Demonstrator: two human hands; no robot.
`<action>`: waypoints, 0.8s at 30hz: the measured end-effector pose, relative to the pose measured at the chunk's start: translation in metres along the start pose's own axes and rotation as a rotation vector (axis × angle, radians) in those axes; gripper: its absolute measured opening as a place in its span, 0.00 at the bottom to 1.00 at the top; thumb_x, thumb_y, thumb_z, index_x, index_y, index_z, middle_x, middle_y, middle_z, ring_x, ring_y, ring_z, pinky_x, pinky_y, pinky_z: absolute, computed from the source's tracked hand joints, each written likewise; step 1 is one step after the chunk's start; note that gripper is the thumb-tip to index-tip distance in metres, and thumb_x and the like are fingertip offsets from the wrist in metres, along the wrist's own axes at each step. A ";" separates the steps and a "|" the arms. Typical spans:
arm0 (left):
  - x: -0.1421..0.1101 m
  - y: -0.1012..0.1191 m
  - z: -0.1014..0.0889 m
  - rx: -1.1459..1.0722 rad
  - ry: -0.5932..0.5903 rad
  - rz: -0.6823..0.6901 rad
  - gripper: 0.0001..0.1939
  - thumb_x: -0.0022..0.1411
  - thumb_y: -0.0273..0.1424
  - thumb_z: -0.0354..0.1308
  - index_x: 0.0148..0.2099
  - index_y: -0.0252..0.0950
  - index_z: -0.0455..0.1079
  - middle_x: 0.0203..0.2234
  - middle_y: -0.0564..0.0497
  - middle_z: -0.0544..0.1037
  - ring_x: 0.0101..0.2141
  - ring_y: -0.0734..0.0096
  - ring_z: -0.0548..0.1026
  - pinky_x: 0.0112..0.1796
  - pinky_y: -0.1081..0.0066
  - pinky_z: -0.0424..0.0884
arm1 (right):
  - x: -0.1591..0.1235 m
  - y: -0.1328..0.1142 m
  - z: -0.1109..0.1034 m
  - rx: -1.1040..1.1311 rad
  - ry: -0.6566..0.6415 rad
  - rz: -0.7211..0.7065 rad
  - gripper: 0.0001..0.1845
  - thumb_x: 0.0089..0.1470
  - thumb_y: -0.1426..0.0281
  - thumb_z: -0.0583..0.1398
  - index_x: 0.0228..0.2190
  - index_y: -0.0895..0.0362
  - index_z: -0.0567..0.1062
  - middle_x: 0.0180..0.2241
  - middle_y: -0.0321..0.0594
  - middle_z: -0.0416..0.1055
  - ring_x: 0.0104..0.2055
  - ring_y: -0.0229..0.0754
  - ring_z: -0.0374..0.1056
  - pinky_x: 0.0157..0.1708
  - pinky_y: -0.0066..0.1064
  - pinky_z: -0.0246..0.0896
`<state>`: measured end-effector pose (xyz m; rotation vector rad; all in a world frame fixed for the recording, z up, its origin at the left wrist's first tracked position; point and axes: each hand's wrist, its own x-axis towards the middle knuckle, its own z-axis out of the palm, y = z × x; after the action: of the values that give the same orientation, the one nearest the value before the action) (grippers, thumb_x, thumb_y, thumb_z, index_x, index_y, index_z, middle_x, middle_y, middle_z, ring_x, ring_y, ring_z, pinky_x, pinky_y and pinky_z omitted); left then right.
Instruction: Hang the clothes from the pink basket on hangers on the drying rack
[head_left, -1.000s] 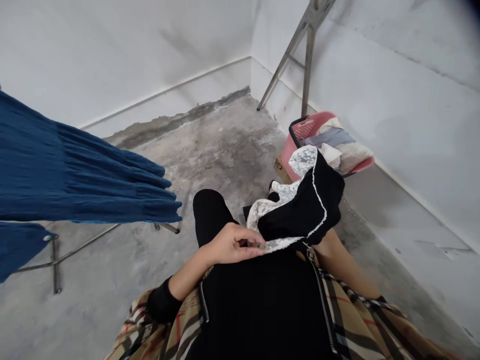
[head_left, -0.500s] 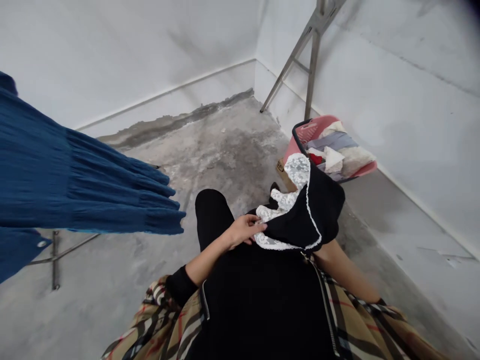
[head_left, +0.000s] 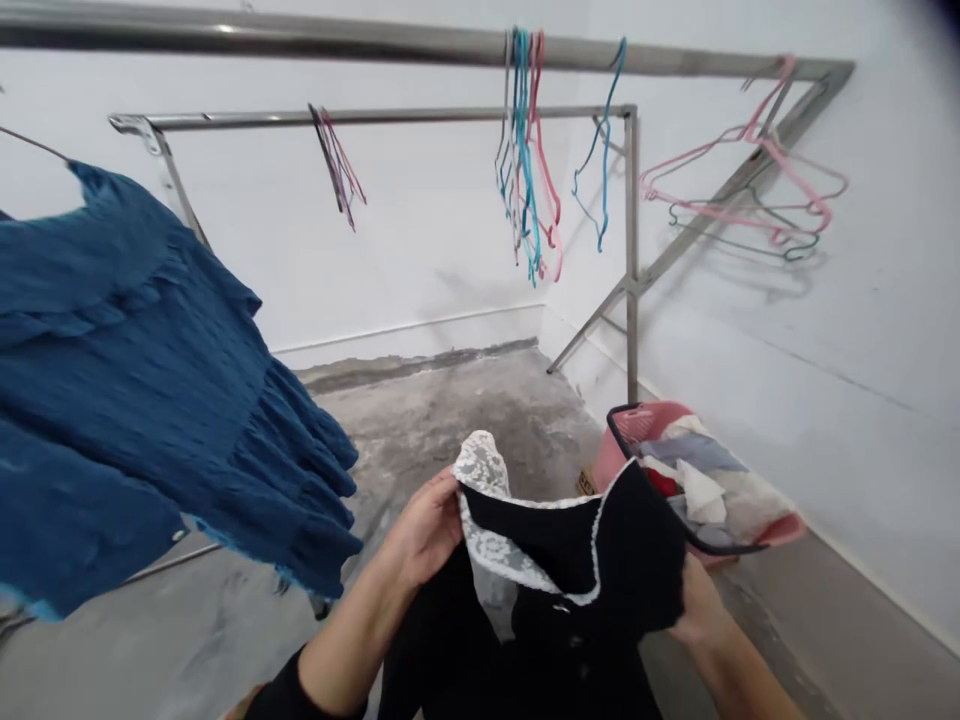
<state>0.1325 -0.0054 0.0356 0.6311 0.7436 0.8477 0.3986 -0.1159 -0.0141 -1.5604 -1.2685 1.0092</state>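
Cannot read the dark print on the carton (head_left: 585, 483), too small beside the pink basket (head_left: 610, 458). Grasping the white lace edge (head_left: 482, 472) of the black garment (head_left: 645, 560) with the fingers of the left hand (head_left: 421, 525). Cannot tell the state of the fingers of the right hand (head_left: 699, 605), hidden behind the cloth at the opposite end. Stretched between both hands, low in view, near the basket's dark rim. Open room ahead over the concrete floor (head_left: 442, 415), between basket and blue dress (head_left: 172, 340), and upward to the hangers (head_left: 525, 150) on the rail (head_left: 300, 36), well apart from the cloth.
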 end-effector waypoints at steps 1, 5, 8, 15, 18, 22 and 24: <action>-0.010 0.013 0.002 0.003 0.016 0.030 0.15 0.47 0.36 0.68 0.38 0.37 0.72 0.27 0.51 0.78 0.30 0.67 0.76 0.33 0.70 0.72 | 0.005 -0.005 -0.004 0.003 -0.048 0.032 0.35 0.60 0.43 0.41 0.39 0.46 0.81 0.40 0.43 0.79 0.44 0.52 0.76 0.45 0.47 0.72; -0.051 0.049 0.000 0.138 0.020 0.198 0.16 0.46 0.39 0.69 0.34 0.37 0.69 0.24 0.53 0.76 0.25 0.72 0.73 0.27 0.74 0.68 | 0.028 -0.056 -0.019 -0.201 -0.094 0.039 0.25 0.50 0.48 0.60 0.38 0.53 0.82 0.45 0.45 0.78 0.51 0.56 0.72 0.58 0.50 0.62; -0.073 0.059 -0.007 0.356 -0.017 0.359 0.16 0.50 0.41 0.67 0.31 0.37 0.68 0.21 0.55 0.73 0.22 0.77 0.68 0.24 0.77 0.64 | 0.041 -0.123 -0.027 -0.287 0.129 -0.215 0.21 0.52 0.53 0.60 0.41 0.53 0.80 0.45 0.46 0.77 0.51 0.52 0.72 0.58 0.48 0.62; -0.087 0.067 -0.023 1.051 0.169 0.724 0.09 0.54 0.35 0.57 0.27 0.36 0.68 0.19 0.56 0.67 0.22 0.76 0.62 0.25 0.76 0.59 | 0.080 -0.287 -0.003 -0.389 0.414 -0.947 0.17 0.56 0.60 0.60 0.45 0.54 0.76 0.41 0.42 0.76 0.42 0.44 0.73 0.45 0.40 0.71; -0.086 0.068 -0.038 1.163 0.176 0.701 0.09 0.55 0.35 0.56 0.26 0.37 0.66 0.19 0.56 0.65 0.23 0.75 0.62 0.26 0.76 0.59 | 0.120 -0.331 0.011 -0.630 0.489 -1.047 0.17 0.56 0.61 0.60 0.46 0.55 0.75 0.41 0.44 0.74 0.44 0.46 0.71 0.47 0.43 0.69; -0.089 0.067 -0.056 1.150 0.128 0.549 0.12 0.58 0.38 0.53 0.26 0.37 0.63 0.19 0.56 0.61 0.23 0.75 0.59 0.25 0.76 0.57 | 0.184 -0.355 0.018 -0.892 0.618 -0.995 0.18 0.52 0.60 0.63 0.41 0.59 0.74 0.40 0.51 0.72 0.51 0.57 0.65 0.53 0.54 0.60; -0.091 0.066 -0.059 1.109 0.097 0.475 0.14 0.59 0.41 0.52 0.26 0.37 0.62 0.19 0.56 0.59 0.23 0.75 0.57 0.24 0.76 0.56 | 0.210 -0.358 0.017 -0.974 0.697 -0.946 0.19 0.49 0.60 0.65 0.38 0.61 0.74 0.39 0.55 0.71 0.54 0.62 0.61 0.53 0.60 0.56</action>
<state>0.0166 -0.0357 0.0793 1.8155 1.1680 0.8494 0.3125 0.1328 0.3072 -1.4168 -1.7400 -0.8058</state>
